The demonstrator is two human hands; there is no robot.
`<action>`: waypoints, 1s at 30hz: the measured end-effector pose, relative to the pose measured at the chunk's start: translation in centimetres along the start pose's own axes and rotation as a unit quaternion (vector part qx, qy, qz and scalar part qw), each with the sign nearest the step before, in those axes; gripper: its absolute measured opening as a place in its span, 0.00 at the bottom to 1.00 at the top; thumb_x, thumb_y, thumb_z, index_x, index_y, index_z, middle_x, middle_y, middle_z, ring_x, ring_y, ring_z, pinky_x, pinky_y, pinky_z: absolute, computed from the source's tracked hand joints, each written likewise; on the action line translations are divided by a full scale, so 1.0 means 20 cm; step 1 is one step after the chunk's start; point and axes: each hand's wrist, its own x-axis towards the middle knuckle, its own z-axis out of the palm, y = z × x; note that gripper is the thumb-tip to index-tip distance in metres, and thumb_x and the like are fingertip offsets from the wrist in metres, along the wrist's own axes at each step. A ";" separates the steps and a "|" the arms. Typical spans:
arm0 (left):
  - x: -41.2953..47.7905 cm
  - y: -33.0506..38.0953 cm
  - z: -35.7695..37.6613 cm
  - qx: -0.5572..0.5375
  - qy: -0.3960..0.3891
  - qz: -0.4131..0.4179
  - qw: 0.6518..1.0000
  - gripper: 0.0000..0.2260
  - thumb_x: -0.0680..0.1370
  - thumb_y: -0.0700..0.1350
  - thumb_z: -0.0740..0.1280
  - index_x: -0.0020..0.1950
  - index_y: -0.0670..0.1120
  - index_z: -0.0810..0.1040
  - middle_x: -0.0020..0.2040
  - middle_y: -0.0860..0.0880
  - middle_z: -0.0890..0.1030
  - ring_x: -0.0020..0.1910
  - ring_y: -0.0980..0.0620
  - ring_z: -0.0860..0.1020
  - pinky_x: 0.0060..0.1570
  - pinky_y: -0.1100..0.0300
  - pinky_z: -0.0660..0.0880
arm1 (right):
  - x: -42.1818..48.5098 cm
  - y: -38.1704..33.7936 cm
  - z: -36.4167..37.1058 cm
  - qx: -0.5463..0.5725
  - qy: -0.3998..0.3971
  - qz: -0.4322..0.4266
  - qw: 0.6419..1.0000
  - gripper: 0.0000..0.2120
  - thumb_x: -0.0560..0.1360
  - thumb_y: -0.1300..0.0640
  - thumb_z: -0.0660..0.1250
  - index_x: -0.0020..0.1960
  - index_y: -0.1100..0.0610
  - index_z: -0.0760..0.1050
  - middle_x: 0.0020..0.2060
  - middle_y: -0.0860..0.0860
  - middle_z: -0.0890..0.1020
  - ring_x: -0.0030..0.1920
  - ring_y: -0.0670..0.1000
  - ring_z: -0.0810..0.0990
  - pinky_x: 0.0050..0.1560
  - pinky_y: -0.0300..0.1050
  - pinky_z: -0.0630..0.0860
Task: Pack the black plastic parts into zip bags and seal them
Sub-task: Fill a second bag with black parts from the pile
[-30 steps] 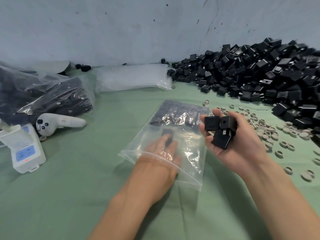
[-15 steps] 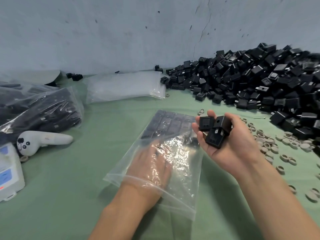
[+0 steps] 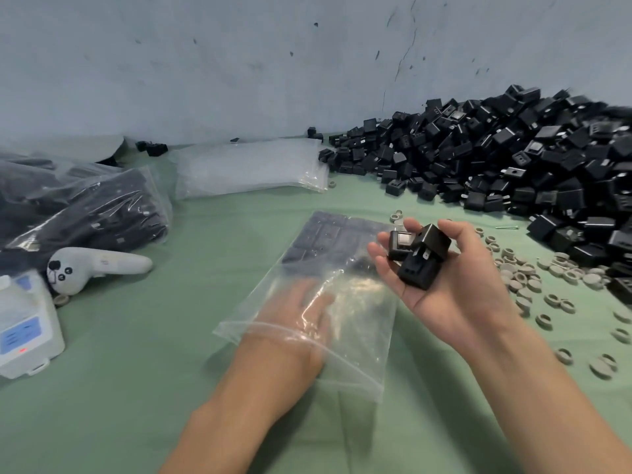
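Three small black plastic block-shaped parts (image 3: 419, 258) sit bunched in the right grip (image 3: 455, 289), held above the surface just right of the bag. Fingers and thumb are curled round them, palm up.

More black parts (image 3: 328, 241) lie in neat rows at the closed far end of the clear zip bag (image 3: 359, 340). Their count is unreadable through the film.

The left grip (image 3: 294, 313) is inside the bag's mouth, fingers flat and apart, holding nothing and spreading the film open.

Handling, as judged:
- Parts: rigid, light, smooth-faced, so a loose bunch may slip. Pinch each across its flat sides.
- Bag: limp, slick film. The zip strip at the mouth is the firmest place to hold.

Counts:
- One bag in work, lying flat on the green cloth surface (image 3: 136, 371).
- One large heap of loose black parts (image 3: 513, 159) to the right against the wall, far too many to count.
- Dozens of grey rings (image 3: 523, 278) scattered below the heap.
- One stack of empty clear bags (image 3: 249, 169) at the back.
- At least two filled bags (image 3: 85, 206) at the left.
- One white handheld controller (image 3: 99, 263).
- One white box-shaped device (image 3: 24, 323).
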 end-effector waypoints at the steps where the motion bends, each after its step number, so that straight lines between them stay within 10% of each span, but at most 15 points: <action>1: -0.02 0.01 -0.02 0.025 -0.008 -0.003 1.000 0.16 0.83 0.43 0.57 0.69 0.48 0.75 0.75 0.58 0.67 0.65 0.61 0.72 0.62 0.76 0.62 | -0.02 0.01 0.00 -0.010 -0.003 0.003 1.000 0.14 0.78 0.49 0.63 0.56 0.58 0.78 0.54 0.63 0.83 0.55 0.63 0.84 0.42 0.50 0.83; 5: -0.10 0.04 -0.09 0.018 0.078 -0.003 0.997 0.12 0.75 0.44 0.59 0.36 0.54 0.79 0.50 0.60 0.83 0.48 0.59 0.79 0.47 0.62 0.73 | -0.07 0.03 0.00 -0.037 -0.013 0.014 0.999 0.10 0.78 0.47 0.64 0.50 0.53 0.79 0.53 0.58 0.84 0.42 0.53 0.85 0.27 0.39 0.76; 14: -0.23 0.16 -0.15 -0.132 0.287 0.019 0.949 0.11 0.74 0.41 0.59 0.46 0.54 0.79 0.40 0.61 0.79 0.37 0.60 0.79 0.35 0.70 0.70 | -0.19 0.18 0.09 -0.312 -0.086 -0.124 0.938 0.13 0.79 0.43 0.64 0.47 0.52 0.78 0.49 0.57 0.85 0.33 0.51 0.78 0.23 0.41 0.67; 20: -0.26 0.17 -0.13 -0.223 0.173 0.020 0.959 0.13 0.81 0.53 0.60 0.65 0.63 0.73 0.50 0.57 0.77 0.45 0.55 0.80 0.37 0.71 0.71 | -0.27 0.32 0.16 -0.433 -0.209 -0.155 0.863 0.11 0.75 0.42 0.67 0.46 0.50 0.78 0.37 0.50 0.81 0.32 0.46 0.77 0.25 0.41 0.71; 30: -0.31 0.17 -0.13 -0.358 0.137 -0.046 0.922 0.13 0.74 0.47 0.70 0.53 0.61 0.72 0.50 0.58 0.82 0.46 0.56 0.81 0.38 0.66 0.73 | -0.29 0.35 0.15 -0.414 -0.158 -0.134 0.886 0.21 0.77 0.33 0.60 0.47 0.51 0.77 0.40 0.53 0.82 0.33 0.52 0.76 0.28 0.42 0.72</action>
